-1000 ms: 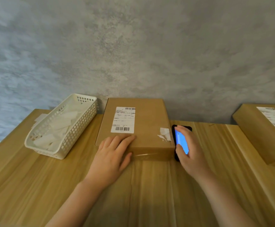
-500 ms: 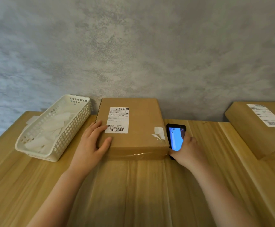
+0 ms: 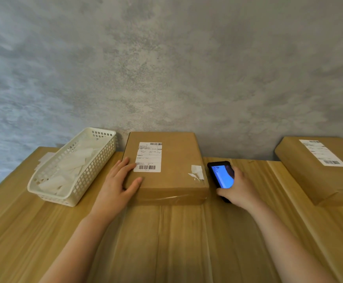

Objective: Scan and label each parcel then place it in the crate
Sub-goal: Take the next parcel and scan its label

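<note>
One box [image 3: 166,170] lies flat on the surface [image 3: 166,242], at 12 o'clock, against the wall [image 3: 166,68]. It has a white label [image 3: 148,157] on top. The left hand [image 3: 115,184] rests on its 9 o'clock corner, fingers straight and flat. At 3 o'clock from the box, the right hand [image 3: 239,189] has its fingers curled around a phone [image 3: 220,176] with a blue screen. A white basket [image 3: 72,166] with paper slips sits at 9 o'clock. Another box [image 3: 319,170] lies far out at 3 o'clock.

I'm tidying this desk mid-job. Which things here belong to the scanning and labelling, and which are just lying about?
For the job:
middle parcel
phone
second parcel
white basket of paper slips

Lying about:
loose paper behind the basket
</note>
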Available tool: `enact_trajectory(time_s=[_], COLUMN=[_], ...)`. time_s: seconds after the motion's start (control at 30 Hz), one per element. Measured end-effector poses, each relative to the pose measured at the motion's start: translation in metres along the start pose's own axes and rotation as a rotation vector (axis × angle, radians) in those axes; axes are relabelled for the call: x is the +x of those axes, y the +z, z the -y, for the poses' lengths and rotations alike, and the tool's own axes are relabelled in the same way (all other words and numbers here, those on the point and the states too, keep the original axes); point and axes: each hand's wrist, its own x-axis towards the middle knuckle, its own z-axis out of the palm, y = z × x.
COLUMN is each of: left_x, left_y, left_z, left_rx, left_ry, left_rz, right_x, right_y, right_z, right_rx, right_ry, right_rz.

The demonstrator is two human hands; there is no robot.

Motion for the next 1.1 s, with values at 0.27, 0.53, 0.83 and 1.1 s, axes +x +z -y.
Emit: enact_trajectory(time_s=[0.27, 0.53, 0.83, 1.1], left_x=[0.001, -0.002, -0.004, -0.002], left_y=[0.001, 0.003, 0.003, -0.001], left_z=[0.002, -0.004, -0.007, 0.005], left_rx=[-0.020, -0.092, -0.139, -0.123], left_ry=[0.004, -0.089, -0.148, -0.139], left_rz=[-0.011, -0.078, -0.068, 0.013], right_x=[-0.024, -0.066, -0.071, -0.074], right_y=[-0.071, -0.090, -0.078, -0.082], right_z=[0.046, 0.107, 0.122, 0.130], right_rx=[0.037, -0.164, -0.294, -0.147], right_ry=[-0.165, -0.254, -0.271, -0.306], right_rz=[-0.020, 0.201, 0.353, 0.427])
